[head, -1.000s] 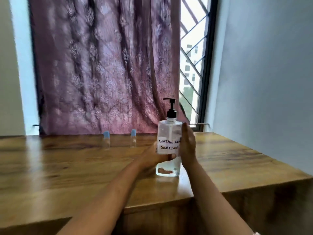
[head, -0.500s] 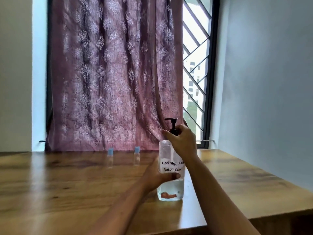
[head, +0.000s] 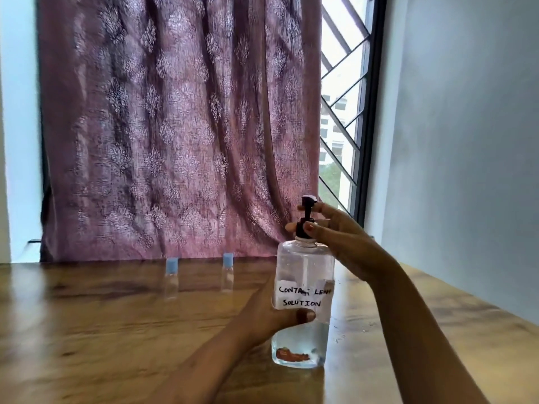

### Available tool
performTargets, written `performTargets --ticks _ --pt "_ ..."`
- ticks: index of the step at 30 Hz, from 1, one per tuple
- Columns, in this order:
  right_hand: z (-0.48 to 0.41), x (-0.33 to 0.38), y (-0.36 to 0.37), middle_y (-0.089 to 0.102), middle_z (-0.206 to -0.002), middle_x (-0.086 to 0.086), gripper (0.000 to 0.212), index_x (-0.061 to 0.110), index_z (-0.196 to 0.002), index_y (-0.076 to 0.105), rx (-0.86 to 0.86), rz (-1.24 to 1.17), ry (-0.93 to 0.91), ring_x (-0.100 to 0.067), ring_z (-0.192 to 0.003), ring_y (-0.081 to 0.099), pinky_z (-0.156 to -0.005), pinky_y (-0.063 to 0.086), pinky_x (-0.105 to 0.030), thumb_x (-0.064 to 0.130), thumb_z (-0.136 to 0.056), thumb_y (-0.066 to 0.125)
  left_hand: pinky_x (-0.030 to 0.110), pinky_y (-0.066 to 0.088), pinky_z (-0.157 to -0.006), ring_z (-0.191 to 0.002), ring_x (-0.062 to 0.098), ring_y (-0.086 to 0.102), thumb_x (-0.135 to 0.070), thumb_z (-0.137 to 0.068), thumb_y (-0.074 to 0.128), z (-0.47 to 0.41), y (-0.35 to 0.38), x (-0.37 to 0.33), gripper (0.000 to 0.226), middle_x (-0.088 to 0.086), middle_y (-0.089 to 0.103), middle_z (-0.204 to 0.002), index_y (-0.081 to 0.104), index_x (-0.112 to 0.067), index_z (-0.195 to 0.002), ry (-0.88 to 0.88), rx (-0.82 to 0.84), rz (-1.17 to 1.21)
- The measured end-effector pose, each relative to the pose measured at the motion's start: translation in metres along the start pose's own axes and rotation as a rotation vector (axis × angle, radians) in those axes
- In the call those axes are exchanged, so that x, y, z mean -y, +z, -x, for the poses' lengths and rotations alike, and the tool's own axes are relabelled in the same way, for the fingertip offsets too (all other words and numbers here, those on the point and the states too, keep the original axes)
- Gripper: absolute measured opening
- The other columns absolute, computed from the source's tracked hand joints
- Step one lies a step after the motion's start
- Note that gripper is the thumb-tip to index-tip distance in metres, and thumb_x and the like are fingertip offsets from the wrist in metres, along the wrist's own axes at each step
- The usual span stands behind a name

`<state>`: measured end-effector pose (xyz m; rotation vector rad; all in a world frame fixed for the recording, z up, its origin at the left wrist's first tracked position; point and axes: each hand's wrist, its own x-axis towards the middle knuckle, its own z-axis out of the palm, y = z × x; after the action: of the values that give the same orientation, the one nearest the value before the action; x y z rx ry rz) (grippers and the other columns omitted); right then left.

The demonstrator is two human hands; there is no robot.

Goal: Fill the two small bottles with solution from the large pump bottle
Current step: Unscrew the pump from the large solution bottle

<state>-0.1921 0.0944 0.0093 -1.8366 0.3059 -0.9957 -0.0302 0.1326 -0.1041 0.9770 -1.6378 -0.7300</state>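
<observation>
The large clear pump bottle [head: 303, 266] stands on the wooden table [head: 102, 330], with a white label reading "contact lens solution" and a low level of liquid. My left hand [head: 271, 313] wraps its body from the left, thumb across the front. My right hand [head: 341, 240] pinches the black pump collar [head: 304, 225] at the neck with thumb and fingers. Two small clear bottles with blue caps stand upright farther back: one at the left [head: 171, 279], one nearer the pump bottle [head: 227, 272]. Both are capped and untouched.
A purple patterned curtain [head: 175, 126] hangs behind the table's far edge. To its right is a window with a diagonal grille [head: 341, 112]. A pale wall [head: 466, 141] runs along the table's right side.
My right hand moved from the bottle's side up to the pump collar and now pinches it. The pump head has turned. The view tilted upward.
</observation>
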Motion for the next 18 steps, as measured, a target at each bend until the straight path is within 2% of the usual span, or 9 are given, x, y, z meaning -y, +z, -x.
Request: performTargets --ticks 3,6,9,11,13,16,18 --pt "-0.004 -0.003 -0.005 0.067 -0.116 -0.013 0.048 0.004 -0.124 0.047 0.009 -0.1 0.0 -0.023 -0.104 0.064 -0.084 0.054 -0.029 0.016 -0.08 0.064 0.025 0.054 -0.078 -0.098 0.012 0.069 -0.037 -0.058 0.08 0.0 0.001 0.002 0.065 -0.002 0.072 -0.106 0.053 -0.024 -0.116 -0.006 -0.025 0.028" --pt "-0.001 -0.01 -0.003 0.068 -0.104 -0.006 0.036 0.009 -0.109 0.057 -0.105 -0.006 -0.071 -0.017 -0.098 0.063 -0.084 0.052 -0.026 0.02 -0.077 0.068 0.023 0.053 -0.075 -0.096 0.012 0.069 -0.036 -0.057 0.081 0.002 0.003 0.001 0.065 -0.003 0.073 -0.103 0.052 -0.023 -0.114 0.005 -0.042 0.044" --pt "0.001 -0.007 0.007 0.068 -0.094 -0.011 0.04 0.015 -0.095 0.063 -0.261 0.27 -0.122 -0.02 -0.086 0.064 -0.08 0.054 -0.035 0.038 -0.065 0.075 0.025 0.054 -0.075 -0.095 0.014 0.069 -0.036 -0.055 0.082 0.004 0.005 0.002 0.065 -0.001 0.073 -0.102 0.052 -0.024 -0.112 0.019 -0.061 0.05" --pt "0.0 -0.006 0.014 0.07 -0.088 -0.005 0.045 0.017 -0.089 0.066 -0.393 0.496 -0.155 -0.021 -0.081 0.066 -0.076 0.054 -0.034 0.047 -0.059 0.08 0.025 0.054 -0.076 -0.095 0.013 0.069 -0.037 -0.055 0.082 0.005 0.005 0.003 0.066 -0.002 0.073 -0.103 0.052 -0.026 -0.112 0.02 -0.078 0.05" --pt "0.0 -0.005 0.019 0.072 -0.084 0.0 0.038 0.018 -0.088 0.069 -0.44 0.539 -0.176 -0.017 -0.08 0.068 -0.076 0.053 -0.031 0.041 -0.062 0.082 0.024 0.054 -0.076 -0.096 0.012 0.069 -0.038 -0.055 0.082 0.005 0.007 0.004 0.07 -0.003 0.072 -0.105 0.051 -0.024 -0.116 0.021 -0.087 0.055" --pt "0.005 0.0 0.016 0.074 -0.091 -0.001 0.022 0.018 -0.094 0.071 -0.347 0.391 -0.152 -0.014 -0.086 0.07 -0.084 0.055 -0.031 0.02 -0.073 0.077 0.028 0.054 -0.078 -0.098 0.013 0.069 -0.04 -0.054 0.084 0.005 0.008 0.004 0.071 -0.003 0.072 -0.105 0.051 -0.026 -0.115 0.021 -0.108 0.051" --pt "0.01 0.003 0.013 0.074 -0.094 -0.002 0.02 0.015 -0.099 0.069 -0.267 0.265 -0.124 -0.014 -0.09 0.07 -0.083 0.055 -0.026 0.01 -0.079 0.069 0.03 0.054 -0.079 -0.098 0.014 0.069 -0.039 -0.054 0.084 0.006 0.009 0.005 0.069 -0.004 0.072 -0.103 0.051 -0.028 -0.113 0.013 -0.125 0.054"
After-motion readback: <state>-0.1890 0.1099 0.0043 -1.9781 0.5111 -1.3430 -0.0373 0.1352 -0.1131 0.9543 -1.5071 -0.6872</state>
